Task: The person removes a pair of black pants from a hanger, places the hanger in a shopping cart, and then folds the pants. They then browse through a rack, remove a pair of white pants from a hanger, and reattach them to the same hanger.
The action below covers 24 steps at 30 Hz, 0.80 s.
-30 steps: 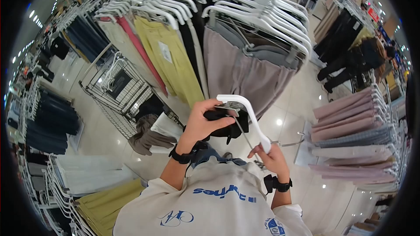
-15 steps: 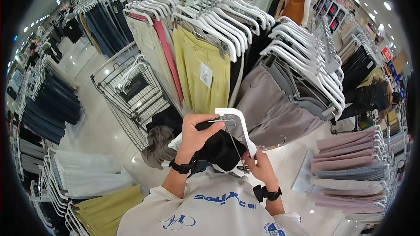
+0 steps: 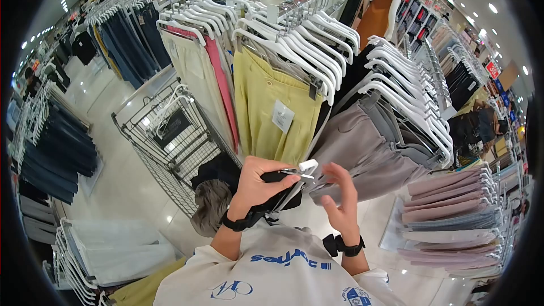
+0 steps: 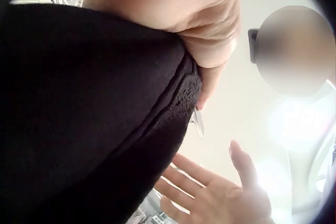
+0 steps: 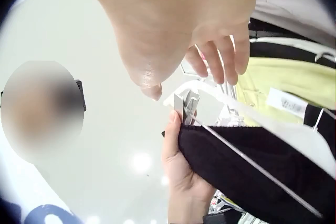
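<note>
My left hand (image 3: 256, 184) pinches the edge of a black garment (image 3: 274, 177) at a metal clip (image 3: 303, 177) near the end of a white hanger (image 3: 309, 165). In the right wrist view the left hand (image 5: 184, 174) has its thumb beside the clip (image 5: 185, 106), with the black garment (image 5: 226, 148) hanging below the white hanger (image 5: 247, 109). My right hand (image 3: 343, 204) is off the hanger, fingers apart, just to its right. The left wrist view shows that right hand (image 4: 220, 195) with spread fingers below the black garment (image 4: 94, 103).
Racks ahead hold yellow trousers (image 3: 272, 102) and mauve trousers (image 3: 362, 147) on white hangers. A wire cart (image 3: 170, 147) with clothes stands at the left. Pink trousers (image 3: 447, 198) hang at the right, white ones (image 3: 116, 243) at the lower left.
My right hand has let go of the hanger and opened beside it. The hanger has swung so that its end points toward the head camera. My left hand keeps its pinch.
</note>
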### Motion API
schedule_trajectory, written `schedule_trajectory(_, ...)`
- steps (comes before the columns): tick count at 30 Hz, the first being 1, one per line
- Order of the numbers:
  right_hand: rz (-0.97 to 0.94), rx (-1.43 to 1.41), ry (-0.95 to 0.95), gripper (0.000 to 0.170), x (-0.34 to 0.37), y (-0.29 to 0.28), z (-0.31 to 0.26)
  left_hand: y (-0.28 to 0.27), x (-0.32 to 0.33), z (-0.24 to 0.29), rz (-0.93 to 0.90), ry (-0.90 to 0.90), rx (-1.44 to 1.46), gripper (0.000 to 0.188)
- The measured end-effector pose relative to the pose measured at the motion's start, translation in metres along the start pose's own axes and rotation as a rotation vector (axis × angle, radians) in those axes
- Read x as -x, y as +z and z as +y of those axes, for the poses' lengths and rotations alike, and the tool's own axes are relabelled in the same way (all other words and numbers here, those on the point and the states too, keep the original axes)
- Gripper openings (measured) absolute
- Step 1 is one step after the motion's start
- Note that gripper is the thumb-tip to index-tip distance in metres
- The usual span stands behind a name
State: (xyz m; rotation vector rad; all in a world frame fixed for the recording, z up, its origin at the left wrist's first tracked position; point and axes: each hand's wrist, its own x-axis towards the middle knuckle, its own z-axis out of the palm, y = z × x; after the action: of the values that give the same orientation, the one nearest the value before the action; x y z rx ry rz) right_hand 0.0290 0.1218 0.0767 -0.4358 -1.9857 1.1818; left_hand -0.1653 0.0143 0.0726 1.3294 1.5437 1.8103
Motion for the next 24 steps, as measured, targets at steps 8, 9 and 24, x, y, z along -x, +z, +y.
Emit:
schedule_trajectory(8, 0.048, -0.404, 0.218, 0.035, 0.009, 0.068, 0.035, -0.036, -0.001, -0.023, -0.157, 0.059, 0.076, 0.019)
schedule_trajectory(9, 0.061, -0.399, 0.222, 0.035, 0.013, 0.075, 0.033, -0.038, -0.002, -0.026, -0.170, 0.058, 0.083, 0.019)
schedule_trajectory(24, 0.304, -0.254, 0.238, 0.024, 0.044, 0.052, 0.026, -0.006, -0.018, -0.055, -0.352, -0.117, 0.231, 0.019)
